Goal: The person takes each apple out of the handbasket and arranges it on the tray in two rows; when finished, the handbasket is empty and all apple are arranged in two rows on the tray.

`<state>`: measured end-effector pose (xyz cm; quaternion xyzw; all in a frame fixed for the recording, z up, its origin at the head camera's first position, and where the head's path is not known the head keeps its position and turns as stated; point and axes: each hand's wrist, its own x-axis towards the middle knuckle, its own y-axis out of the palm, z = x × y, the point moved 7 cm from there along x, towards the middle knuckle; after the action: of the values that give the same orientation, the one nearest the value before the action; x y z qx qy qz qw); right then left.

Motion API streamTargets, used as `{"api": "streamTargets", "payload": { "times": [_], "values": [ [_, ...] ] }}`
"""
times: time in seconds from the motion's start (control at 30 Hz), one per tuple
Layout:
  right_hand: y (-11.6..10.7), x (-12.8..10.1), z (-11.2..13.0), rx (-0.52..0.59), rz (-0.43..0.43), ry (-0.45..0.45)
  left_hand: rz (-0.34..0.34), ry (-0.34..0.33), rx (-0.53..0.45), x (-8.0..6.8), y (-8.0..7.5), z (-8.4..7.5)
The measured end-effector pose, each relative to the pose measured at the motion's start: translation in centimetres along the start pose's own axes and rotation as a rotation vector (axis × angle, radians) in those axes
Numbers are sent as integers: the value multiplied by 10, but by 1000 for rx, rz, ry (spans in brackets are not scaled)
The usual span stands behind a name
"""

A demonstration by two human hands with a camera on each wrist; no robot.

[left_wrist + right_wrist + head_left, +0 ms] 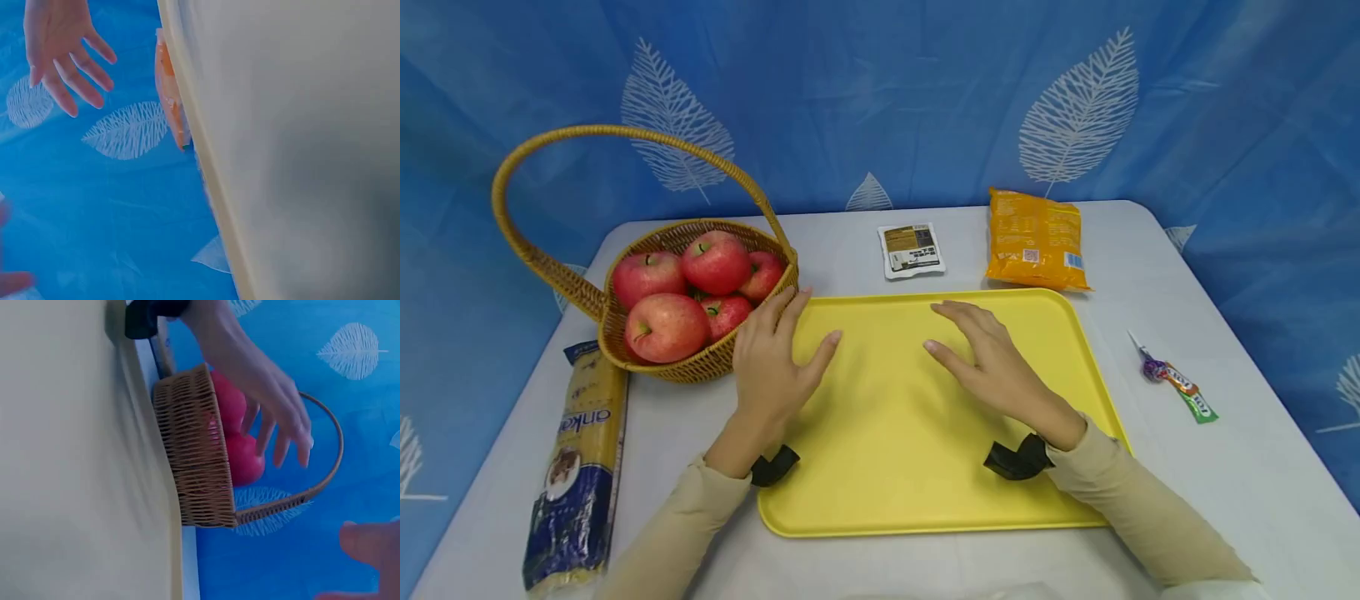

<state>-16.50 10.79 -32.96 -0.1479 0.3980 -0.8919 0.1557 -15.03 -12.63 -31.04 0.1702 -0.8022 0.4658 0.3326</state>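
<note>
White tabletop carried a flat yellow plastic tray [925,467], nothing on it. My left hand [771,362] and right hand [992,362] hovered spread, holding nothing; red apples [688,292] remained in the woven wicker basket [700,367].

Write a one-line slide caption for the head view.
Two open hands, left hand and right hand, above an empty yellow tray beside a wicker basket of red apples.

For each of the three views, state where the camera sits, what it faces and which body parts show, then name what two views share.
Head: above, looking forward and down at the yellow tray, both hands and sleeves.
Left wrist: on the left wrist, facing across the tray to the right hand and orange packet.
Right wrist: on the right wrist, facing the left hand and apple basket.
Shared: head and right wrist both show the basket.
</note>
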Motion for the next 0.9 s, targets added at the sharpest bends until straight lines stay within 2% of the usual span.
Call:
{"api": "streamTargets", "payload": {
  "times": [0.13,0.17,0.23,0.3,0.47,0.6,0.7,0.77,0.9],
  "values": [
    [6,6,10,112,68,-23,-404,38,-234,-5,-35,7],
    [9,7,13,132,85,-30,-487,32,-278,-6,-42,11],
    [14,9,17,158,117,-42,-621,-14,-349,-10,-55,21],
    [19,11,21,182,153,-52,-714,-102,-396,-15,-66,33],
    [30,16,31,214,222,-63,-832,-350,-471,-24,-91,63],
    [36,22,39,223,258,-86,-906,-483,-524,-30,-106,86],
    [43,28,45,221,281,-116,-955,-560,-590,-38,-109,106],
    [48,33,49,222,295,-138,-972,-610,-668,-44,-107,120],
    [60,48,61,242,331,-178,-926,-752,-744,-55,-96,142]
  ]
}}
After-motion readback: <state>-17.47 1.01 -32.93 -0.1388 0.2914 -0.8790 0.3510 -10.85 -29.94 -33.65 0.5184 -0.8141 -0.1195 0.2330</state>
